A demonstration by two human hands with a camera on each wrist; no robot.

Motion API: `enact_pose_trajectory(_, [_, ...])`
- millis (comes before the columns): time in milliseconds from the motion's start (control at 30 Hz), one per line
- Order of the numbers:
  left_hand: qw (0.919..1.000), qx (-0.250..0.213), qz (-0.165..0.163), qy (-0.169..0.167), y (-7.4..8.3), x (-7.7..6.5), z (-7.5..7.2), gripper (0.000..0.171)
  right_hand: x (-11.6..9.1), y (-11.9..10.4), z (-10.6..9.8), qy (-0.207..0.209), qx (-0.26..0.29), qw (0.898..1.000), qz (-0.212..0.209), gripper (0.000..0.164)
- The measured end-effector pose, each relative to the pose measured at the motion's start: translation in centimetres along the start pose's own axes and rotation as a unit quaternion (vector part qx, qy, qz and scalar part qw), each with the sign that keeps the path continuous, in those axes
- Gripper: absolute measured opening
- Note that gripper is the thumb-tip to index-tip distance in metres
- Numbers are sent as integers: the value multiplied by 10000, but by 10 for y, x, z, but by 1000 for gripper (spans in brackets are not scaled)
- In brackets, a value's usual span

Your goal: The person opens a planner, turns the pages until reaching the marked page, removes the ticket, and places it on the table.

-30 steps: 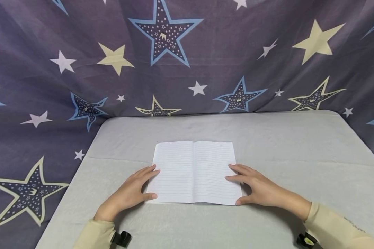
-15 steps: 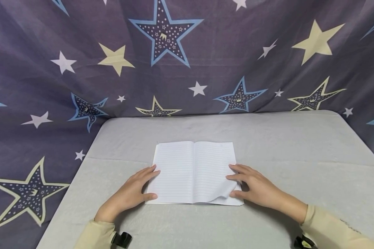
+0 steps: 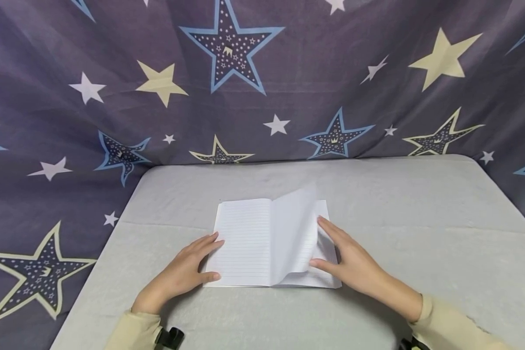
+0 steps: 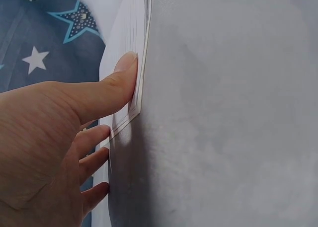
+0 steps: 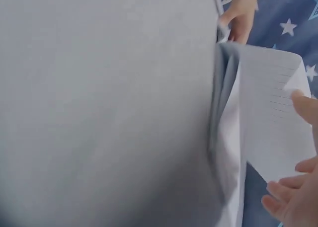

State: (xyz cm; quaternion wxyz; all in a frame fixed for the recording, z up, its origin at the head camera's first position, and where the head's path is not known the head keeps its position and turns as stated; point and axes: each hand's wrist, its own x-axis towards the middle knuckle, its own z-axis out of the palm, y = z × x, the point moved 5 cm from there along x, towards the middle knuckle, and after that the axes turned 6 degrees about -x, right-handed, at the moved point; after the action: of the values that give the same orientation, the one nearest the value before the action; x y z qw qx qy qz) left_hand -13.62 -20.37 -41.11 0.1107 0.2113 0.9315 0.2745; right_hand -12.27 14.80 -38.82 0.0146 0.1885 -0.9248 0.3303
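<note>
An open lined notebook (image 3: pixel 245 243) lies flat on the grey cloth, its right-hand page (image 3: pixel 294 228) raised and curving over toward the left. My left hand (image 3: pixel 183 267) rests on the left edge of the notebook, thumb near the lower corner and fingers spread higher up. In the left wrist view, the thumb lies on the stacked page edges (image 4: pixel 130 103). My right hand (image 3: pixel 354 257) is at the free edge of the raised page, thumb and fingers spread apart. In the right wrist view, the thumb (image 5: pixel 303 105) touches the lifted page (image 5: pixel 273 108) and the other fingers stand apart from it.
A grey cloth (image 3: pixel 253 321) covers the table under the notebook. Behind and beside it hangs a dark curtain (image 3: pixel 245 112) printed with stars. Both sleeves are beige, and a black strap device (image 3: pixel 170 337) sits at the left wrist.
The right page's lower corner lifted first, and now the whole page stands up and leans left. My right hand has moved left with it. The left hand stays put.
</note>
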Motion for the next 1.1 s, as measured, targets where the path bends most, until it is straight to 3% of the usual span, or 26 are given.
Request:
enact_pose_trajectory(367, [10000,-36,22,11,-3,0,0,74,24,-53,35,-238,763,9931,-856,68])
enact_pose_trajectory(600, [9998,6,94,183,-9,-6,-6,72,34,-59,62,-795,967,9898,-675,58])
enact_pose_trajectory(733, [9994,22,75,328,-15,-10,-12,71,36,-57,70,-1070,804,9891,-612,58])
enact_pose_trajectory(1100, [9982,-103,-204,558,-26,-11,-22,49,38,-57,80,-1733,-263,9776,-1168,55])
